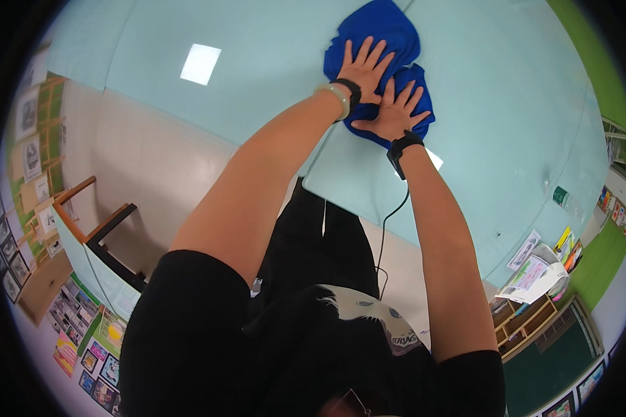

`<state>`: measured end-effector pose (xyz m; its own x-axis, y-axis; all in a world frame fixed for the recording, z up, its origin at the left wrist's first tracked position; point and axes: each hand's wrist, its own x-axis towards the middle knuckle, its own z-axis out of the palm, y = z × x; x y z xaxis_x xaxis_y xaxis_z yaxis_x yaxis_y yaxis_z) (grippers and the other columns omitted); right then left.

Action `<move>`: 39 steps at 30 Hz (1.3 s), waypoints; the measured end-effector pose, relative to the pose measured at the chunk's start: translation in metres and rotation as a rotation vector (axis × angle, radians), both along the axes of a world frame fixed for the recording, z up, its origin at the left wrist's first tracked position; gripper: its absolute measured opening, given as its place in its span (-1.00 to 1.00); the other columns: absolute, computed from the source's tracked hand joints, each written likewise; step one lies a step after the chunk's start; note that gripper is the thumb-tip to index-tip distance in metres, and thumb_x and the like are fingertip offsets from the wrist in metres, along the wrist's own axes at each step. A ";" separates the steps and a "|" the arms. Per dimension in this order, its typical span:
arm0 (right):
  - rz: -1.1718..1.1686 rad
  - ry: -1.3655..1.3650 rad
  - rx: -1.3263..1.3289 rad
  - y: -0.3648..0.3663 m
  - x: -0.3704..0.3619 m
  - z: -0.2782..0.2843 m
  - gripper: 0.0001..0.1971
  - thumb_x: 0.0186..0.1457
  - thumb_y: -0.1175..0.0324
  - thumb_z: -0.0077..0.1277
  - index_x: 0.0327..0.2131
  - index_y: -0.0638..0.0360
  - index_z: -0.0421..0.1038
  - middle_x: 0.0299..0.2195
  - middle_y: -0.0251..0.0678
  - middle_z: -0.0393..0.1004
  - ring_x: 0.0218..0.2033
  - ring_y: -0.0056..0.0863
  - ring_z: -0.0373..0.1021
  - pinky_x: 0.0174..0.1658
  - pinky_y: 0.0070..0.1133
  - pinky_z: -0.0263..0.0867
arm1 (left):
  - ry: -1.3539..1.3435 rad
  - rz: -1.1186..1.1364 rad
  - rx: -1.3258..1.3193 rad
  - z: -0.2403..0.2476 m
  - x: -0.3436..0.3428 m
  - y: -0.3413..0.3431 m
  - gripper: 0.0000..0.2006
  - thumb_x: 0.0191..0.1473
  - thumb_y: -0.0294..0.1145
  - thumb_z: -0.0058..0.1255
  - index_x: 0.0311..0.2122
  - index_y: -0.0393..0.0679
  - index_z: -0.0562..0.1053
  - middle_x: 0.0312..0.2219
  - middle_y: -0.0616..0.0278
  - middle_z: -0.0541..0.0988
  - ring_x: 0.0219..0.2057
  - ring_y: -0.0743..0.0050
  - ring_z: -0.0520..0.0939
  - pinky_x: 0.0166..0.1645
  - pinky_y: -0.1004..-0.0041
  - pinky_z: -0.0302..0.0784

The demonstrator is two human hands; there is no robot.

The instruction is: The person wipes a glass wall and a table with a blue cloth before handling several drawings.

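Observation:
A bright blue cloth [379,21] lies crumpled on a pale blue, glossy tabletop [257,83], at the table's near side. Whether it is one piece or two overlapping ones I cannot tell. My left hand [364,71] presses flat on its upper part with fingers spread. Just to the right and nearer me, my right hand [395,119] rests on the lower part, fingers also spread and thumb pointing left. Both palms hide some of the fabric. A black band and a pale bangle [341,103] circle my left wrist. On my right wrist sits a black band [404,149] with a cable [384,229] hanging down.
A clear bottle with a green label [565,199] is at the table's right side. Papers [533,274] lie at the lower right, by a wooden shelf unit [525,323]. At left stands a wood-and-black chair [108,226]. Light reflects off the tabletop.

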<state>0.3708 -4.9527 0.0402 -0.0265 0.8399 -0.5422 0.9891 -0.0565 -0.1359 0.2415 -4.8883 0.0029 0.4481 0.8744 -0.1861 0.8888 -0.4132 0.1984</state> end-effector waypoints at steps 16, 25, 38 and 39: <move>0.320 0.152 0.115 -0.203 0.044 -0.006 0.35 -0.38 -0.36 0.36 0.43 -0.10 -0.17 0.43 0.15 -0.37 0.44 0.16 -0.56 0.21 0.37 -0.61 | 0.010 0.319 -0.100 0.009 0.020 -0.243 0.21 -0.18 0.25 0.27 0.45 -0.03 -0.15 0.43 -0.14 -0.33 0.42 -0.35 -0.40 0.27 -0.52 -0.50; 0.366 0.195 0.260 -0.250 0.115 -0.016 0.01 -0.04 -0.33 0.13 0.38 -0.05 0.02 0.41 -0.01 -0.10 0.47 -0.07 -0.41 0.29 0.26 -0.59 | 0.042 0.429 -0.325 0.024 0.090 -0.279 0.29 -0.22 0.28 0.27 0.46 -0.05 -0.24 0.37 -0.39 -0.51 0.34 -0.64 -0.54 0.10 -0.71 -0.52; 0.160 0.092 0.152 -0.233 0.181 -0.003 0.21 -0.24 -0.44 0.21 0.39 0.04 -0.01 0.42 0.04 -0.17 0.47 -0.04 -0.47 0.25 0.30 -0.64 | 0.135 0.183 -0.380 0.037 0.177 -0.224 0.30 -0.27 0.29 0.32 0.46 0.08 -0.21 0.38 -0.36 -0.50 0.36 -0.60 -0.50 0.11 -0.73 -0.40; 0.151 0.074 0.133 -0.225 0.182 -0.004 0.22 -0.25 -0.45 0.20 0.39 0.04 -0.01 0.42 0.05 -0.17 0.47 -0.04 -0.48 0.24 0.31 -0.64 | 0.135 0.167 -0.380 0.037 0.178 -0.214 0.29 -0.26 0.28 0.33 0.46 0.08 -0.21 0.38 -0.35 -0.50 0.36 -0.59 -0.50 0.12 -0.72 -0.40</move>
